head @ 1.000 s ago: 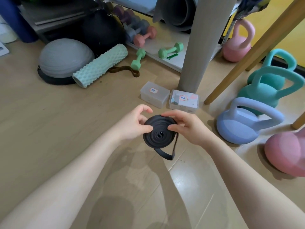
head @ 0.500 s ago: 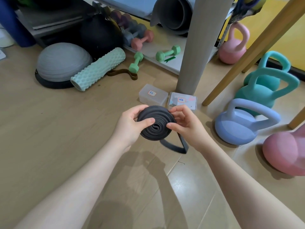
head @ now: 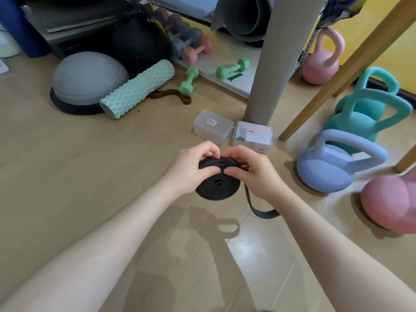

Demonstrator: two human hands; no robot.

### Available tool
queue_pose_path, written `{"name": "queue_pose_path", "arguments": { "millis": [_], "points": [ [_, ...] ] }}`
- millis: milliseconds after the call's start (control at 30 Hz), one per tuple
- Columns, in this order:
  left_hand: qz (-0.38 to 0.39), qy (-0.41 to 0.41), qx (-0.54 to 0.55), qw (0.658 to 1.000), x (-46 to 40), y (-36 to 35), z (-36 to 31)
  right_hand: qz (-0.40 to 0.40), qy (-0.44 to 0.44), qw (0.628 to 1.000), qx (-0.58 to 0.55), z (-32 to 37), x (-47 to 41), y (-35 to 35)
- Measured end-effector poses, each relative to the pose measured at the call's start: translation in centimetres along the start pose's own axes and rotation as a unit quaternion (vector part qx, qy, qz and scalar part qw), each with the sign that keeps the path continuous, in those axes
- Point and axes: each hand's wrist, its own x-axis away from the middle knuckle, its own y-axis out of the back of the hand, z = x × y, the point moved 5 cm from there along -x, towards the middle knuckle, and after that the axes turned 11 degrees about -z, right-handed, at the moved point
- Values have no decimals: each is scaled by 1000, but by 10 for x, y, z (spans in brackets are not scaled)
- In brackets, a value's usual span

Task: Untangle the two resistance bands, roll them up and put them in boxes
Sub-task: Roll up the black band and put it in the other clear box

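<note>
Both the left hand (head: 186, 170) and right hand (head: 254, 171) pinch the rolled black band (head: 217, 184), just in front of two boxes (head: 212, 127).

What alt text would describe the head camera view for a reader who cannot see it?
Both hands, left hand and right hand, grip a black resistance band rolled into a coil, its loose tail hanging toward the floor. Two small clear boxes sit just beyond, with kettlebells at right.

band (head: 217, 186): matt black rubber | boxes (head: 212, 127): frosted plastic | floor (head: 67, 176): wood-look
</note>
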Motion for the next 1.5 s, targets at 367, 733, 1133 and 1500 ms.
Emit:
{"name": "queue_pose_path", "arguments": {
  "millis": [367, 733, 1133, 1500],
  "points": [
    [-186, 84, 176, 963, 13, 22, 25, -25, -83, 992, -95, -6, 6, -6],
    [45, 50, -4, 998, 14, -5, 17, 59, 69, 985, 148, 2, 15, -15],
    [-94, 126, 179, 971, 19, 2, 25, 34, -66, 996, -54, -21, 23, 9],
    [-84, 269, 390, 877, 26, -38, 34, -69, -89, 979, -172, -28, 22, 11]
  ]
}}
